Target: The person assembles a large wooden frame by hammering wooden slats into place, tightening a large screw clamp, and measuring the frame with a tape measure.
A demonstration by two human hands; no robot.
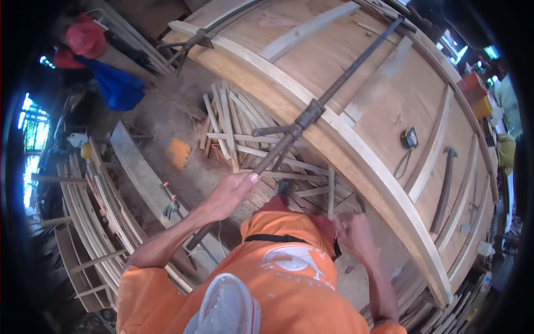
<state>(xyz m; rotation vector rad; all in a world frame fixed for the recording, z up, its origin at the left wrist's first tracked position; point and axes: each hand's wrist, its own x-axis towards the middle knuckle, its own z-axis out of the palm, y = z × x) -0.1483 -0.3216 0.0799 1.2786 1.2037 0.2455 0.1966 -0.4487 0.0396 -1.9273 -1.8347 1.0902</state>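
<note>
Clamp (309, 116) straddles curved wooden panel (384, 133), screw end in left hand (229, 196)

A person in an orange shirt (300, 303) wraps the fingers of the left hand around a threaded rod (272, 156) at the clamp's near end. The right hand (356, 234) is curled below the panel's edge; whether its fingers pinch anything cannot be told.

Slipping looks the likeliest trouble: a rim that curves away gives the clamp little square bearing, and a sideways pull on the rod could twist it off. Too much pressure might also dent or bow the pale rail (384, 181), while a hard jolt could set the hammer (443, 189) or tape measure (410, 138) sliding. Loose offcuts (225, 119) on the floor pose a tripping risk.

The clamp lies across the panel, its long axis running diagonally from the far edge at upper right, over the rail, to lower left. Its screw end points out past the rim, toward the person's left forearm.
</note>
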